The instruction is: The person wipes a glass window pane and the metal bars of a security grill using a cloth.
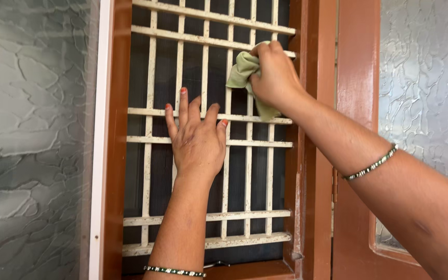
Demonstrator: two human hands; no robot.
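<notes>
A white metal window grille [154, 140] with vertical and horizontal bars fills the brown wooden frame [116, 155]. My right hand [274, 75] grips a crumpled pale green cloth [240, 71] and presses it against the bars near the upper right of the grille. My left hand [196, 137] lies flat on the grille's middle, fingers spread over a crossbar, holding nothing. Both wrists wear thin beaded bangles.
Behind the grille is a dark mesh screen [164, 78]. A textured frosted glass pane [32, 140] stands at the left. At the right an open brown shutter [356, 103] holds another textured glass pane [431, 78].
</notes>
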